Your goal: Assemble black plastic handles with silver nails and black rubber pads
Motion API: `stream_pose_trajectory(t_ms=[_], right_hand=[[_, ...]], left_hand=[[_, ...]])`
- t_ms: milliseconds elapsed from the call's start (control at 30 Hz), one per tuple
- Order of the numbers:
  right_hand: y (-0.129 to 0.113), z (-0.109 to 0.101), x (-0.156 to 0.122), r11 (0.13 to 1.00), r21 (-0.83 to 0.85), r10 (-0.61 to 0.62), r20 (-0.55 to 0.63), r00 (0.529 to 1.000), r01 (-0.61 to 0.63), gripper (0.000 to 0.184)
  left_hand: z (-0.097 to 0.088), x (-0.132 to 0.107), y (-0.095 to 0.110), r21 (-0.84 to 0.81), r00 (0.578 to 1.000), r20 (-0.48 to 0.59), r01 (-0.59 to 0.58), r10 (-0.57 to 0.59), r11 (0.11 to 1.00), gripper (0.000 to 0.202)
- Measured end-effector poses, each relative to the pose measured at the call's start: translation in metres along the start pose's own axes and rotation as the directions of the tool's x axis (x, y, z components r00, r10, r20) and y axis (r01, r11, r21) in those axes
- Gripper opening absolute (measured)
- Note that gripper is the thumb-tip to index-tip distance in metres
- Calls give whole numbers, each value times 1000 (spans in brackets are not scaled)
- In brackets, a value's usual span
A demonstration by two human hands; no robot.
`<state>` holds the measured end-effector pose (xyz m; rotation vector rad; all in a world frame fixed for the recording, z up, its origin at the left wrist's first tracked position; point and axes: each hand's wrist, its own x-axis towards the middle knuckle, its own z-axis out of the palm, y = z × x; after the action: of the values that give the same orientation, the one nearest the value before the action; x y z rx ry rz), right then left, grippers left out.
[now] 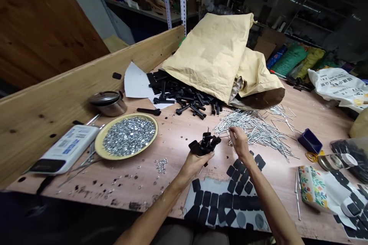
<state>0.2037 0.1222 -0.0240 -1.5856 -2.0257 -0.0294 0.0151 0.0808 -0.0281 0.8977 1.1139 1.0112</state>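
My left hand (197,164) is closed around several black plastic parts (205,143), bunched together and pointing up. A thin metal rod sticks up out of the bunch. My right hand (239,141) is just to the right, its fingers pinched together. A thin metal rod (223,136) seems to run from those fingertips toward the black parts; whether its end touches them I cannot tell. Behind my right hand lies a loose pile of silvery metal rods (258,128). Below both hands, rows of black rounded pads (227,201) lie on a pale sheet.
A yellow dish (99,149) of small metal washers stands left, beside a white scale (69,147) and a lidded metal pot (110,107). More black plastic parts (186,101) spill from under a large paper sack (212,53). A blue bin (310,141) and tissue pack (313,187) are right.
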Motion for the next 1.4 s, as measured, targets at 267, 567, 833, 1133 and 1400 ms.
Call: stream_pose_trajectory(t_ms=[267, 567, 833, 1133, 1400], right_hand=[[-72, -51, -15, 638, 765, 339, -174, 924, -90, 10], [-79, -56, -18, 861, 504, 21, -178, 984, 73, 6], [-17, -32, -9, 992, -123, 4, 13, 1000, -2, 12], [-2, 19, 7, 910, -362, -73, 338, 938, 202, 19], [-18, -48, 8, 974, -48, -213, 110, 971, 220, 22]], left_hand=[[11, -3, -2, 89, 1000, -9, 4, -3, 996, 25], [23, -16, 22, 222, 999, 43, -28, 19, 975, 25], [4, -30, 18, 162, 993, -90, -55, 70, 985, 29], [2, -16, 11, 148, 998, -57, -23, 32, 989, 20], [2, 1, 6, 199, 997, -74, 30, -16, 980, 19]])
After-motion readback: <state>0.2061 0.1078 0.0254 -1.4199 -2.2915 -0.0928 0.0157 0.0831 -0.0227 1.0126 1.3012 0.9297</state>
